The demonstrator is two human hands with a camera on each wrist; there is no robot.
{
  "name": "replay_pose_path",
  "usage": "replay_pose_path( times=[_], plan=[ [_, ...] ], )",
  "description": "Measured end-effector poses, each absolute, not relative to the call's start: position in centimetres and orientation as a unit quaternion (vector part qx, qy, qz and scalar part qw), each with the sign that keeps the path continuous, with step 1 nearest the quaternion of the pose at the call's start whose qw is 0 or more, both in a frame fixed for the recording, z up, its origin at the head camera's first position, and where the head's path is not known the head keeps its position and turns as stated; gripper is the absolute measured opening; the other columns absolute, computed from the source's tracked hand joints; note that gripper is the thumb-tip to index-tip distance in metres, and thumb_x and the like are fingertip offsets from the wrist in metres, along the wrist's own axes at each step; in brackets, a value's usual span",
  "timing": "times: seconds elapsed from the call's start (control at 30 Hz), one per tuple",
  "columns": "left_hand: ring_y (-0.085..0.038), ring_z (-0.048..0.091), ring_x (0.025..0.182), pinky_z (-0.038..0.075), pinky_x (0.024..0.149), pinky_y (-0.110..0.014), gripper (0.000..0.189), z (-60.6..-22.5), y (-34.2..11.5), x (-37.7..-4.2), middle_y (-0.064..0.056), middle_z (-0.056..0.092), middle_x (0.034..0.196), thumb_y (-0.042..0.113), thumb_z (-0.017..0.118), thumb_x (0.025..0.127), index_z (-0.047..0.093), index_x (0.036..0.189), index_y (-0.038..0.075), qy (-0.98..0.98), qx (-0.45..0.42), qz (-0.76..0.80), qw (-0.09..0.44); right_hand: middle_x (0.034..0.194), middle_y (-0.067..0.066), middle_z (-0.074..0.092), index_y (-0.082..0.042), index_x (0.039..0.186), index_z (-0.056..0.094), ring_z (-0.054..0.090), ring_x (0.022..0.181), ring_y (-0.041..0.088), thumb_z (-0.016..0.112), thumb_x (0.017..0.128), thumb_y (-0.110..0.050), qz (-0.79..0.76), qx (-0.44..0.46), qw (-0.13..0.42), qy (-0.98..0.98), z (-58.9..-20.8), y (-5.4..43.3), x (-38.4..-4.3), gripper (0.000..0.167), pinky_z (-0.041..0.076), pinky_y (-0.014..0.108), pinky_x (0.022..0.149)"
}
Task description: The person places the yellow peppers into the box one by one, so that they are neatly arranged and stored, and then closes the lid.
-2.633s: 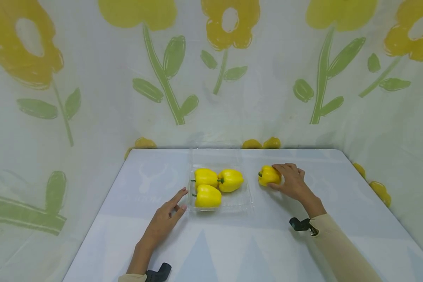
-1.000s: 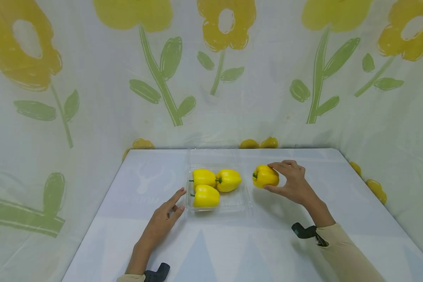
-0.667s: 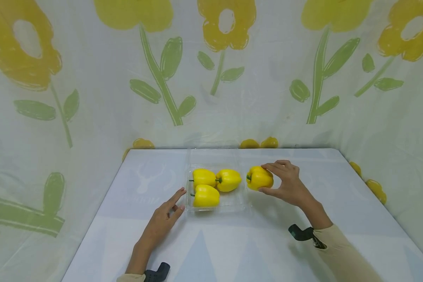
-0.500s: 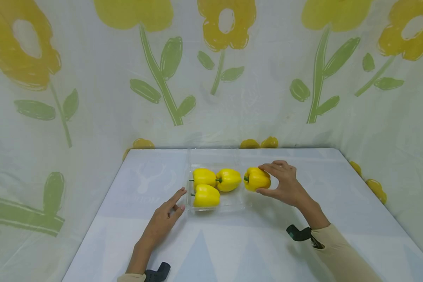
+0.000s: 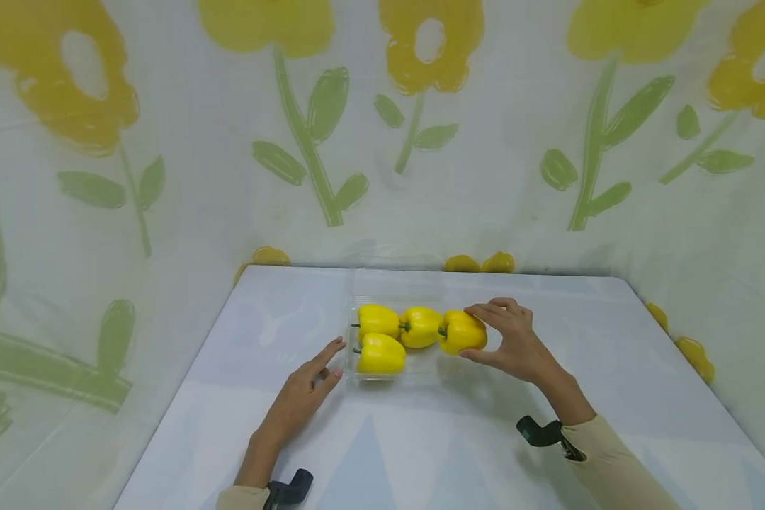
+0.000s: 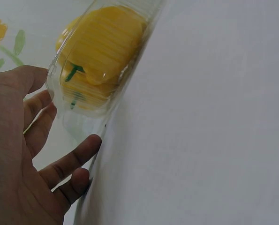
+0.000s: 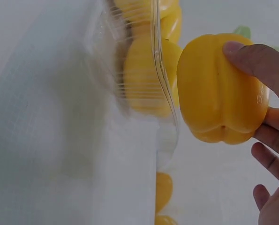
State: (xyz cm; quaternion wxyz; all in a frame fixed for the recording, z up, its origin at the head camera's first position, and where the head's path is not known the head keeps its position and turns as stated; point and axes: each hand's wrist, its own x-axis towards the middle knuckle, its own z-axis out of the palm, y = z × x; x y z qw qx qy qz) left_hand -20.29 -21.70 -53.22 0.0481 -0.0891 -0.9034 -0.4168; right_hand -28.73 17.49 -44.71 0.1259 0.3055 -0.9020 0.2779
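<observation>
My right hand (image 5: 510,341) pinches a yellow bell pepper (image 5: 462,333) between thumb and fingers, green stem pointing left. In the right wrist view that pepper (image 7: 219,89) is raised beside the rim of a clear plastic clamshell container (image 7: 161,61). Three more yellow peppers lie in the container (image 5: 428,365): one at back left (image 5: 379,321), one at front left (image 5: 381,355), one at back right (image 5: 420,328). My left hand (image 5: 302,397) is at the container's left side, fingers extended. In the left wrist view, a fingertip of this hand (image 6: 17,150) touches the rim.
The container's transparent lid (image 5: 395,283) stands open toward the back of the white table (image 5: 242,397). A flower-printed curtain (image 5: 497,156) surrounds the table's back and sides. Each wrist carries a black camera mount, such as the right one (image 5: 538,431).
My right hand has lifted the pepper off the table and carried it left to the container's right edge. The left hand keeps its place at the left side. The head view has shifted slightly.
</observation>
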Motion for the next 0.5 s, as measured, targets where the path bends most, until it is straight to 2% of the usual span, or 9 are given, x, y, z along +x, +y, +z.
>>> replay_pose_path(
  times=[0.27, 0.5],
  plan=[
    [-0.009, 0.053, 0.095, 0.045, 0.078, -0.036, 0.054, -53.3, -21.7, -20.5, 0.026, 0.041, 0.149, 0.054, 0.051, 0.101, 0.04, 0.153, 0.042, -0.904, -0.088, -0.415, 0.05, 0.129, 0.006, 0.065, -0.015, 0.132, 0.065, 0.039, 0.125, 0.032, 0.091, 0.071, -0.04, 0.287, 0.315, 0.118, -0.897, -44.9, 16.5, -28.8, 0.07, 0.02, 0.06, 0.099],
    [-0.009, 0.053, 0.095, 0.044, 0.077, -0.034, 0.055, -53.2, -21.6, -20.3, 0.028, 0.038, 0.15, 0.055, 0.051, 0.101, 0.039, 0.153, 0.043, -0.906, -0.079, -0.413, 0.044, 0.13, 0.005, 0.064, -0.016, 0.132, 0.065, 0.038, 0.126, 0.032, 0.092, 0.071, -0.037, 0.289, 0.331, 0.111, -0.891, -45.2, 15.7, -28.8, 0.07, 0.019, 0.062, 0.099]
  ],
)
